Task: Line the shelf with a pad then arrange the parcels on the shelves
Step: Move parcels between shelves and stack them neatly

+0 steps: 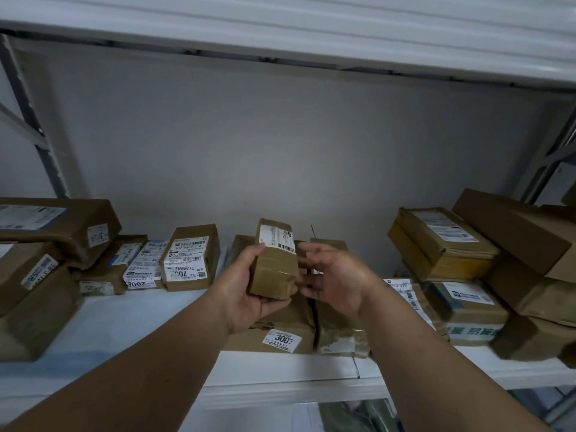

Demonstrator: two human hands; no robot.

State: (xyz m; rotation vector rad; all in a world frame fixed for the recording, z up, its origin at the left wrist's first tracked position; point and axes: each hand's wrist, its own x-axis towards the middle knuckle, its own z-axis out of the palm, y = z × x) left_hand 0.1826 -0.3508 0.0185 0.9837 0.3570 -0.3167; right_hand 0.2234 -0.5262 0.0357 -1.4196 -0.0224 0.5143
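Observation:
My left hand (249, 288) grips a small brown taped parcel (276, 260) with a white barcode label, held upright above the middle of the shelf. My right hand (333, 275) is just to the right of it, palm toward the parcel and fingers loosely spread; whether the fingertips touch it is unclear. Below the hands lies a flat brown parcel marked 300 (280, 336) on the white pad (124, 325) that lines the shelf.
Brown parcels are stacked at the left (56, 232) and at the right (442, 244). A parcel marked 7002 (190, 257) stands left of centre. The upper shelf (311, 29) hangs overhead. Grey uprights (34, 126) frame both sides.

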